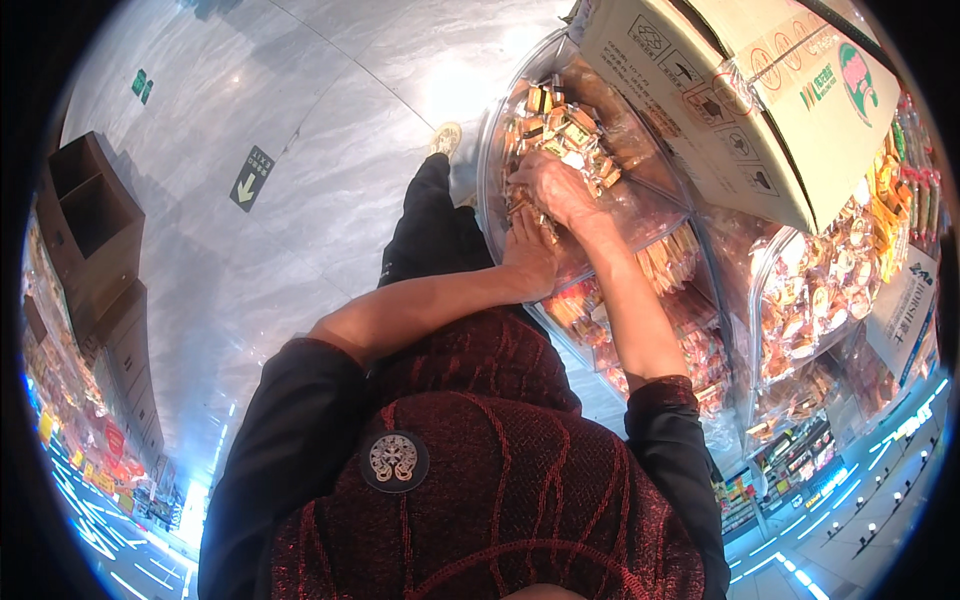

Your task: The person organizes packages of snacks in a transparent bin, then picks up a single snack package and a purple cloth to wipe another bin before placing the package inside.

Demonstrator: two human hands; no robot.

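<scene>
Both of my hands are in a clear plastic display bin (489,176) that holds small wrapped snack packets (574,135). My left hand (529,255) lies at the near side of the pile, fingers stretched out against the bin's inner side and the packets. Just beyond it, my right hand (559,187) rests on top of the packets with its fingers bent down among them. Whether its fingertips grip a packet is hidden. More packets lie on the far side of my right hand, and part of the bin's floor shows to its right.
A large cardboard box (750,112) stands on the bins at the upper right. Neighbouring clear bins hold other wrapped snacks (810,300). A printed card (904,307) stands at the far right. Brown shelving (97,225) is across the tiled floor, which bears an exit sign (253,178).
</scene>
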